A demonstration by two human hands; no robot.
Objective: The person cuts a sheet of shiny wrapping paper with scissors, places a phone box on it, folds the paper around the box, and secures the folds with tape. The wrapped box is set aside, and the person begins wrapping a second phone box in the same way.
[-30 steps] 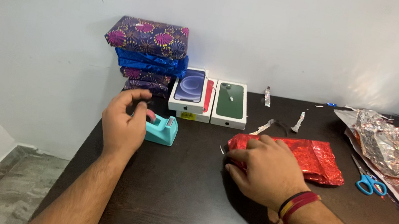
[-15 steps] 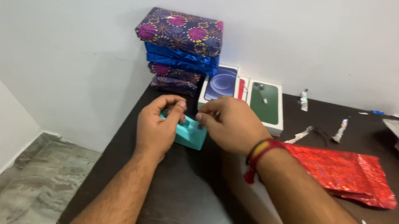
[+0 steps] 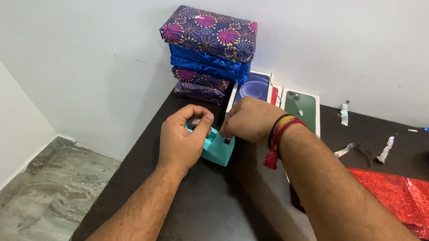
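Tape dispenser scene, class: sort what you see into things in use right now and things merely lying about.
In use:
left hand
right hand
teal tape dispenser

Lying about:
red foil-wrapped parcel
stack of wrapped boxes
green phone box
foil scraps
dark table

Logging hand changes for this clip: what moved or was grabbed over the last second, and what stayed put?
The right hand let go of the red foil-wrapped parcel and crossed left to the teal tape dispenser, fingers at its cutter end. The left hand stayed on the dispenser. The parcel and wrapped stack stayed put.
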